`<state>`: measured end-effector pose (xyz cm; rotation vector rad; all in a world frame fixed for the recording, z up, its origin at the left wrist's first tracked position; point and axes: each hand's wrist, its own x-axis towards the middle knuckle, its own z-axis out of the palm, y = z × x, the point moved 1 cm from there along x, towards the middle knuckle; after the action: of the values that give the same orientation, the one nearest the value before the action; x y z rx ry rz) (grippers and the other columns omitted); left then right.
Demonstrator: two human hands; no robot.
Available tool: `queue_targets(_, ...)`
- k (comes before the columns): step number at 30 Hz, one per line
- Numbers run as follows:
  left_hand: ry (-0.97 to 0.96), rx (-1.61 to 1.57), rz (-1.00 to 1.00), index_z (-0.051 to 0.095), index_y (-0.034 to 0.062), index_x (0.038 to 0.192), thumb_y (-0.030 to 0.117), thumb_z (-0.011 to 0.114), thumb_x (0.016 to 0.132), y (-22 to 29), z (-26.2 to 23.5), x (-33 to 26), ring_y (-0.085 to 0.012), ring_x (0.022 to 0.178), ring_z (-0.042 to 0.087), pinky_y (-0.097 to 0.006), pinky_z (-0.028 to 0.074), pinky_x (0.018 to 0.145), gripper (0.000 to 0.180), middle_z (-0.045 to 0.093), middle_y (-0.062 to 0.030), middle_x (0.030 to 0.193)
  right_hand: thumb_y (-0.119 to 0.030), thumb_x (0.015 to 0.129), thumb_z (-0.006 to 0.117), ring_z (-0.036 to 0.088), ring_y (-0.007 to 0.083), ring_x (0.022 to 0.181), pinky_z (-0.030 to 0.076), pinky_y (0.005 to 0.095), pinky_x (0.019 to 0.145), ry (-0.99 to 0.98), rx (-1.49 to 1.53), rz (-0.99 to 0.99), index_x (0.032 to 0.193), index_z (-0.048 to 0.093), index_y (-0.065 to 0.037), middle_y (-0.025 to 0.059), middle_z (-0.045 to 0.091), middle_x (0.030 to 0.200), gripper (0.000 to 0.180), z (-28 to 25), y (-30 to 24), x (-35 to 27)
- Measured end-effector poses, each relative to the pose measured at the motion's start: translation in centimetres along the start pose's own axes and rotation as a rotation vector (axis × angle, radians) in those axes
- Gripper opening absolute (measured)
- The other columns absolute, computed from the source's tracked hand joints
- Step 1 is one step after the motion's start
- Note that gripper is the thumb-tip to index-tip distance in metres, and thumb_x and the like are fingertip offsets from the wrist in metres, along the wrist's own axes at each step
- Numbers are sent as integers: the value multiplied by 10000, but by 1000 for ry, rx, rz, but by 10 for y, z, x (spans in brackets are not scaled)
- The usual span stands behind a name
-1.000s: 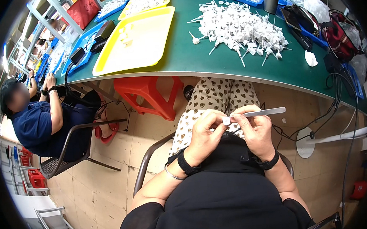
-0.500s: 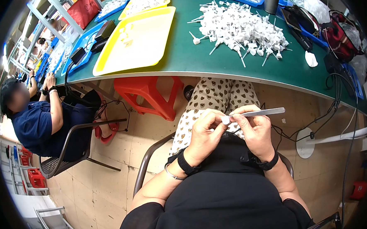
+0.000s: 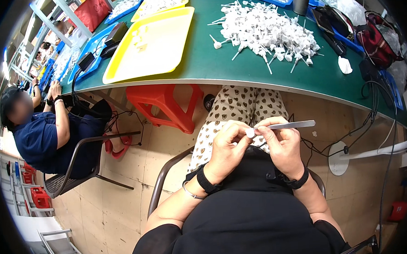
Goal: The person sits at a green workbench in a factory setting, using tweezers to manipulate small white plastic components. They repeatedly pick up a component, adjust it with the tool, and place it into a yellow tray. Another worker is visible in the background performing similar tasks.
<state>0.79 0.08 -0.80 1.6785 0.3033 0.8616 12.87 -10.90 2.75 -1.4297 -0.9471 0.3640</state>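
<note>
Only very little has moved since the first frame: the outer end of the slim, flat, silvery metal tool [image 3: 300,124] is slightly more to the left and lower, and the small white piece with a rounded end [image 3: 250,133] has also shifted a little to the left.

About progress, I judge that the handling of this one piece is under way and not complete, because both hands are on it. On the green table [image 3: 204,62] lies a large loose heap of white pieces with thin stems [image 3: 272,31], and a few small pale pieces [image 3: 140,43] lie in the yellow rectangular plastic tray [image 3: 167,46]. Which of them are finished, I cannot tell.

The left hand [image 3: 225,151] pinches the white piece between thumb and finger, above the lap. The right hand [image 3: 285,148] grips the tool between thumb and fingers, its inner end close to the piece; whether it touches, I cannot tell. Both forearms come from below and bend inward, so the fingertips nearly meet.
</note>
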Motion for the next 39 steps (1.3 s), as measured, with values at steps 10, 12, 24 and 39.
queue_targets(10, 2, 68, 59, 661, 16, 979, -89, 714, 905, -2, 2, -2, -135, 800, 688, -257, 573, 695, 139, 670, -70, 1005, -4, 947, 703, 670, 188, 708, 510, 309, 626, -163, -265, -273, 932, 711, 17, 94, 707, 868, 27, -11, -11, 10)
queue_targets(12, 3, 63, 48, 659, 15, 981, -86, 711, 910, -6, 2, -4, -135, 805, 686, -261, 575, 698, 134, 669, -73, 1006, 0, 960, 693, 692, 167, 752, 531, 285, 664, -159, -179, -179, 941, 707, 22, 83, 715, 886, 31, -11, -13, 10)
queue_targets(24, 191, -179, 145, 620, 11, 1070, -72, 648, 981, 25, -33, 54, -109, 846, 662, -248, 551, 768, 125, 678, -53, 983, -50, 1035, 637, 730, 169, 946, 599, 293, 886, 53, 307, 21, 1134, 635, 39, 117, 720, 1042, 133, -18, -4, 10)
queue_targets(39, -98, 1220, 105, 744, 164, 1232, -53, 553, 822, 0, -82, 218, -359, 1288, 584, -421, 484, 1084, 502, 676, -76, 1349, -24, 1013, 663, 725, 147, 925, 591, 266, 854, 57, 332, 86, 1120, 652, 26, 95, 727, 1011, 119, -15, -6, 7)
